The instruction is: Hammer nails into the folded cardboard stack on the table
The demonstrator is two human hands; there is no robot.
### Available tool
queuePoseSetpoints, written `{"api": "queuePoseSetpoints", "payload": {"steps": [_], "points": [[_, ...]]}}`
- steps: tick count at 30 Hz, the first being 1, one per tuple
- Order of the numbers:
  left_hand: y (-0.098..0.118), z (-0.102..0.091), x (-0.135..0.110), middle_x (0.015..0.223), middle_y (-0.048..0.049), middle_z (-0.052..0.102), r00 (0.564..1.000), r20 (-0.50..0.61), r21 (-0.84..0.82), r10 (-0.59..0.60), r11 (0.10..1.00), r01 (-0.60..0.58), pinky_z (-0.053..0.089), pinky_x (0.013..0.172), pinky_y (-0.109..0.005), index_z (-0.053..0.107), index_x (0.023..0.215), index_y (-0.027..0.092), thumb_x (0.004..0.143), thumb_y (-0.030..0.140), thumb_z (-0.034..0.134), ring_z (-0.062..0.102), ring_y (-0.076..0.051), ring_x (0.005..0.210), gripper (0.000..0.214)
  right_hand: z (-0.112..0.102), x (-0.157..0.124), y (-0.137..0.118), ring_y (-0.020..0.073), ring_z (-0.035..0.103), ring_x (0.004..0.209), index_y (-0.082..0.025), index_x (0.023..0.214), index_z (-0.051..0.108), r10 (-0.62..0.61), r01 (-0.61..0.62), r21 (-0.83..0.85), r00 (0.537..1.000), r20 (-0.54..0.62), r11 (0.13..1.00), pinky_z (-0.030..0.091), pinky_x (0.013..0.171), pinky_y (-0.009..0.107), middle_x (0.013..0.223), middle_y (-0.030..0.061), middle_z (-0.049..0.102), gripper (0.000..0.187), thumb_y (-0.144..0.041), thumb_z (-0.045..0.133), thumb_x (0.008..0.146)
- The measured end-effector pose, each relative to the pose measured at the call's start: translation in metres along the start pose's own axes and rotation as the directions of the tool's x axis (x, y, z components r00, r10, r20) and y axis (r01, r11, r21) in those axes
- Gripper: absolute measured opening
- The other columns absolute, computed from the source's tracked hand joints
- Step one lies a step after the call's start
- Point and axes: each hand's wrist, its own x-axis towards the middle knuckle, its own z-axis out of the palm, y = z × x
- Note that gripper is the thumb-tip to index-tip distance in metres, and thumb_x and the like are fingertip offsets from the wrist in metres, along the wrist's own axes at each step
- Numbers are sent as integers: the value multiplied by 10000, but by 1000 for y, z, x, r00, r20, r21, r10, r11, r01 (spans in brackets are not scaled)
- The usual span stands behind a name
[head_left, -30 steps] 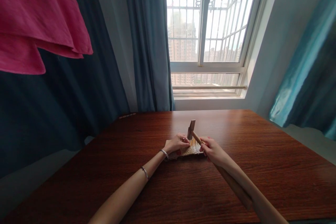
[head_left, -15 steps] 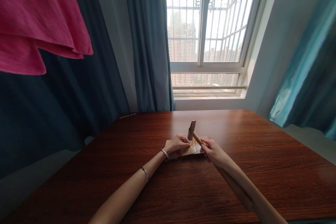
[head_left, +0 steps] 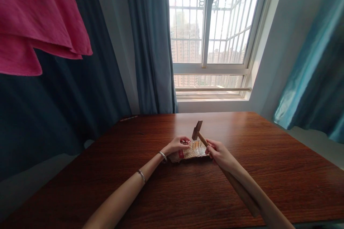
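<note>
My right hand [head_left: 220,154] is closed around the wooden handle of a hammer [head_left: 197,130]. The hammer's metal head is raised above a light board [head_left: 194,154] dotted with many small holes. Several nails [head_left: 199,143] stand upright along the board. Over its left part, my left hand [head_left: 177,144] has thumb and fingers pinched together, with a small nail [head_left: 189,142] showing at the fingertips. Crumpled clear wrapping with a red patch [head_left: 181,154] shows at the board's left end, below my left hand.
The board lies on a brown wooden table [head_left: 166,196]. A small dark thin object [head_left: 141,133] lies farther back at the left. Behind the table are a blue curtain [head_left: 153,61] and a barred window [head_left: 204,66]. Pink cloth [head_left: 48,18] hangs at the upper left.
My left hand has shifted left along the board, uncovering more of the holes and the red patch. The hammer head has tilted slightly and sits a little higher; my right hand keeps its grip.
</note>
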Motion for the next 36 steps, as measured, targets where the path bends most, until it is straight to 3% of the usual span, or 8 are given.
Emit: {"api": "queuePoseSetpoints", "payload": {"steps": [14, 20, 36], "points": [[5, 8, 0, 752, -63, 656, 996, -89, 105, 13, 994, -4, 406, 664, -238, 685, 720, 108, 661, 363, 648, 564, -150, 710, 264, 7, 5, 7, 82, 433, 487, -163, 951, 577, -37, 37, -20, 999, 13, 999, 322, 430, 179, 659, 9, 552, 271, -245, 377, 789], [0, 11, -2, 702, -47, 641, 992, -117, 112, -38, 992, 51, 389, 618, -216, 682, 720, 106, 657, 375, 648, 547, -137, 675, 279, 11, 9, 5, 80, 417, 477, -159, 884, 572, -63, 62, 7, 996, 69, 998, 315, 435, 182, 636, -1, 530, 244, -242, 361, 794], [4, 12, -3, 693, -26, 617, 996, -88, 138, -12, 990, 24, 387, 670, -216, 688, 689, 134, 663, 340, 644, 544, -139, 718, 212, 13, 13, 1, 81, 441, 480, -161, 829, 589, -83, 90, -74, 992, 95, 993, 322, 452, 172, 601, 2, 549, 234, -168, 361, 774]]}}
